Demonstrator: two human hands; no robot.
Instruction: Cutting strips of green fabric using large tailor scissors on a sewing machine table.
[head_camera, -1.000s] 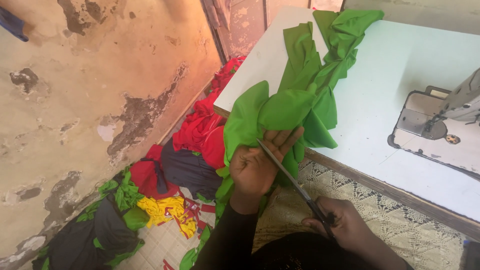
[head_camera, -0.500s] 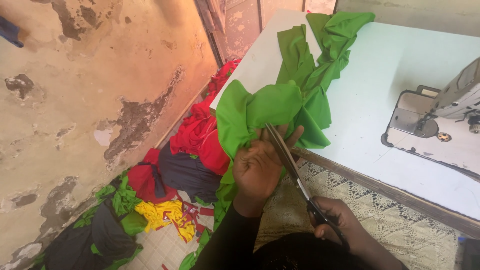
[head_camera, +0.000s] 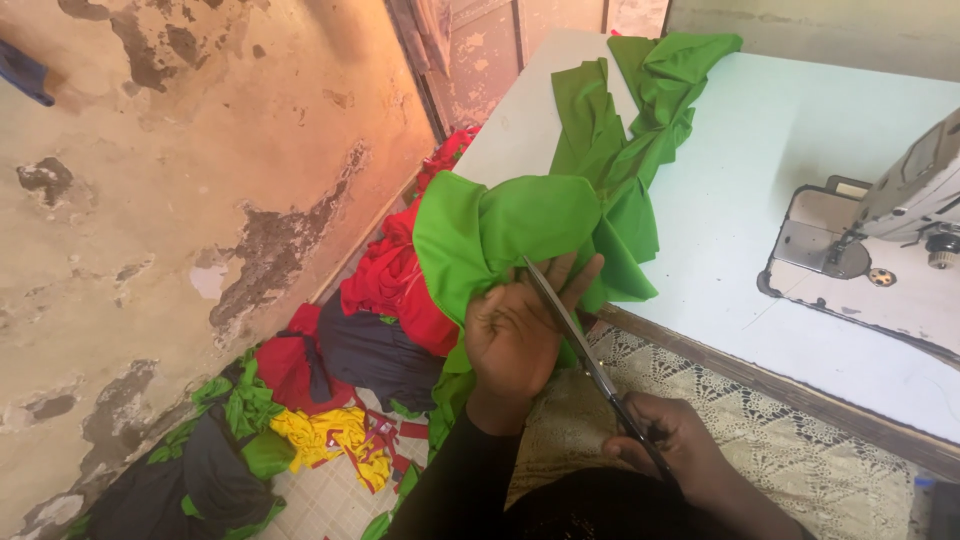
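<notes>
Cutting step under way — left hand (head_camera: 515, 335) bunches the bright green cloth (head_camera: 560, 215) in closed fingers, right hand (head_camera: 675, 445) clenched on steel scissors (head_camera: 585, 355), blades beside left fingertips — next: steady closing snip, I judge.

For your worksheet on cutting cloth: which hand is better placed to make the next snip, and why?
Right. The right hand grips the scissors, whose blades lie against the green fabric; the left hand is busy bunching that fabric.

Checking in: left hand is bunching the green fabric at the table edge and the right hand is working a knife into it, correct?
Not quite. The head view shows the right hand working scissors, not a knife, into the green fabric. The left hand does bunch it at the table edge.
</notes>
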